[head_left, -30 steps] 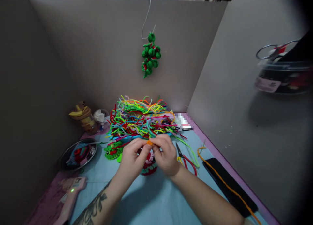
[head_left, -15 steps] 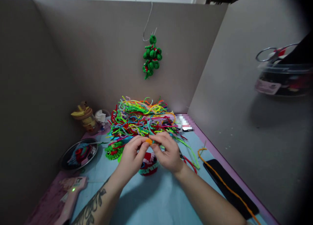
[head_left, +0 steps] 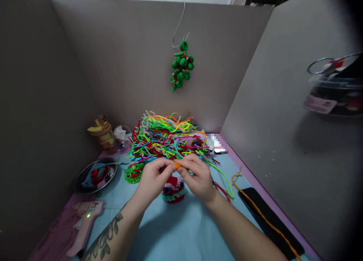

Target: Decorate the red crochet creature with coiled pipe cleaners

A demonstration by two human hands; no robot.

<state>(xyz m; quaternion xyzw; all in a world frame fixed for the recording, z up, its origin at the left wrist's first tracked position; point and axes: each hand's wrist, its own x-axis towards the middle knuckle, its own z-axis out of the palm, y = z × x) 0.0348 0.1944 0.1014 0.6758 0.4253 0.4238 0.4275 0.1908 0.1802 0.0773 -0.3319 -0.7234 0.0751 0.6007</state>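
Blue mat, hands pinching orange stem, blurred label

Grey partition walls on three sides — light-blue cloth over a purple desk, dimly lit

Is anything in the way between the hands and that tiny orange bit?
Nothing visible does. The left hand and the right hand both pinch the orange bit directly, holding it above the red fuzzy figure and in front of the pile of coloured pipe cleaners.
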